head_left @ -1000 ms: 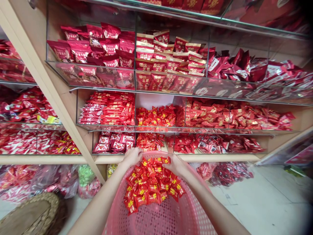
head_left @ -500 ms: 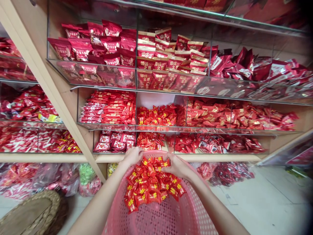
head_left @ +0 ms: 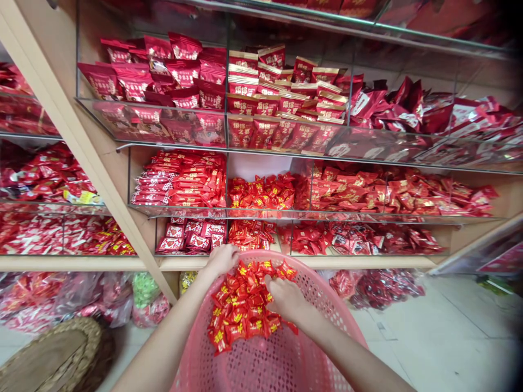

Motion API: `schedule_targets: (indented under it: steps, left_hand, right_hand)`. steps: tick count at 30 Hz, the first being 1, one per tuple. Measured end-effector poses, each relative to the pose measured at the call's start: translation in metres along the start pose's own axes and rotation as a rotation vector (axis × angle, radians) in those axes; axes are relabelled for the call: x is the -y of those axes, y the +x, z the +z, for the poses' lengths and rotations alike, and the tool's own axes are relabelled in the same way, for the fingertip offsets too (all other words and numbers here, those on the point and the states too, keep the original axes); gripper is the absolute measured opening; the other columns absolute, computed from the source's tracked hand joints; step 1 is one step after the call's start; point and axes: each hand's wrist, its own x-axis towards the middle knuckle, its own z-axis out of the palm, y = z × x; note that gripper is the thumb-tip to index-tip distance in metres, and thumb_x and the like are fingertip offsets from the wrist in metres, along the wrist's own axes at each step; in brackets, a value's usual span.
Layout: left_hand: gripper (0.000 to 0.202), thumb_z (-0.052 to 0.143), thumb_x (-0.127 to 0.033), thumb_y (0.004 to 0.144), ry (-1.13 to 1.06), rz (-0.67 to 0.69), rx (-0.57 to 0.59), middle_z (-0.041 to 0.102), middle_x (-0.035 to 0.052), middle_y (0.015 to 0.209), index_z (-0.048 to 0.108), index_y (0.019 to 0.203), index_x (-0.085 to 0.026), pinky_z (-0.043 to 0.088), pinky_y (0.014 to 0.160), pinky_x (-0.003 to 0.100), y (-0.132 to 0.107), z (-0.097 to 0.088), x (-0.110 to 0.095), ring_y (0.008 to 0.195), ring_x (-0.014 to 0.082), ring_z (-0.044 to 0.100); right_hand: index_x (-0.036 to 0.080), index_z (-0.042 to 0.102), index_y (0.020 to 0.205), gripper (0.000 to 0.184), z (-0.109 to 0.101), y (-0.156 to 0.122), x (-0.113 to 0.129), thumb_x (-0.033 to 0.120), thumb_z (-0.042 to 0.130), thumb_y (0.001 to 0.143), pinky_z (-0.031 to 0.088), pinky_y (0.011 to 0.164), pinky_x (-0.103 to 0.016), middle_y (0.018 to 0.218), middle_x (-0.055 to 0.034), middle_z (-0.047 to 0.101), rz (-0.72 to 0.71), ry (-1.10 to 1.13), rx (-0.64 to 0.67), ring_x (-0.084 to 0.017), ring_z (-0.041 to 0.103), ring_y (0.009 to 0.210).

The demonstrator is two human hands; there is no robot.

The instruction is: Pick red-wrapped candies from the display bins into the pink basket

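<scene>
A pink plastic basket [head_left: 347, 321] with a perforated wall stands in front of the lowest shelf, tilted towards me. Small red wrapped candies [head_left: 239, 310] with yellow print lie heaped in its far half. My left hand [head_left: 224, 259] is closed over the basket's far left rim. Within the heap, on its right side, my right hand [head_left: 286, 298] has its fingers curled in against the candies. Its palm side is turned away, so how many pieces are in it cannot be seen.
Glass-fronted shelves [head_left: 286, 158] hold red packets and candies in divided compartments. Under the bottom ledge [head_left: 183, 263] lie plastic bags of sweets [head_left: 378, 288]. A woven round stool [head_left: 53, 351] stands at lower left on the tiled floor [head_left: 449, 326].
My right hand has moved from the far right rim down into the candy heap, and its fingers have curled in. The left hand stays on the rim.
</scene>
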Motion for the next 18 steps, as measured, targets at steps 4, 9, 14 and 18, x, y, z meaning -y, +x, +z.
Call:
schedule_targets:
  steps: [4, 9, 14, 18]
  left_hand:
    - [0.029, 0.042, -0.033, 0.083, 0.008, 0.016, -0.016, 0.067, 0.0006, 0.103, 0.064, 0.102, -0.031, 0.04, 0.085, 0.027, 0.0, 0.001, 0.001, 0.101, 0.0182, 0.057]
    - [0.028, 0.043, -0.034, 0.083, 0.005, 0.015, -0.024, 0.067, 0.0005, 0.104, 0.064, 0.101, -0.031, 0.04, 0.085, 0.027, 0.001, 0.002, 0.002, 0.101, 0.0184, 0.058]
    - [0.028, 0.043, -0.034, 0.083, 0.003, -0.002, -0.012, 0.067, 0.0002, 0.102, 0.064, 0.102, -0.032, 0.04, 0.086, 0.026, 0.001, 0.003, 0.002, 0.102, 0.0182, 0.057]
    - [0.028, 0.042, -0.034, 0.083, 0.01, 0.009, -0.025, 0.067, 0.0001, 0.101, 0.064, 0.101, -0.032, 0.04, 0.085, 0.026, 0.001, 0.003, 0.002, 0.101, 0.0181, 0.058]
  right_hand:
    - [0.008, 0.045, 0.122, 0.052, 0.001, -0.001, 0.004, 0.014, 0.059, 0.072, 0.043, 0.081, -0.033, 0.102, -0.0149, 0.062, -0.005, -0.019, 0.001, -0.025, 0.057, 0.097]
    - [0.009, 0.043, 0.123, 0.051, 0.006, -0.002, 0.008, 0.011, 0.056, 0.074, 0.044, 0.078, -0.032, 0.101, -0.0155, 0.062, -0.008, -0.089, -0.05, -0.025, 0.059, 0.095]
    - [0.013, 0.043, 0.121, 0.047, 0.012, 0.002, 0.008, 0.01, 0.054, 0.075, 0.045, 0.072, -0.031, 0.096, -0.0142, 0.064, 0.047, -0.149, -0.068, -0.024, 0.061, 0.089]
    - [0.013, 0.038, 0.126, 0.053, 0.016, 0.005, 0.004, 0.009, 0.053, 0.075, 0.046, 0.07, -0.032, 0.096, -0.0132, 0.064, 0.061, -0.18, -0.063, -0.024, 0.062, 0.087]
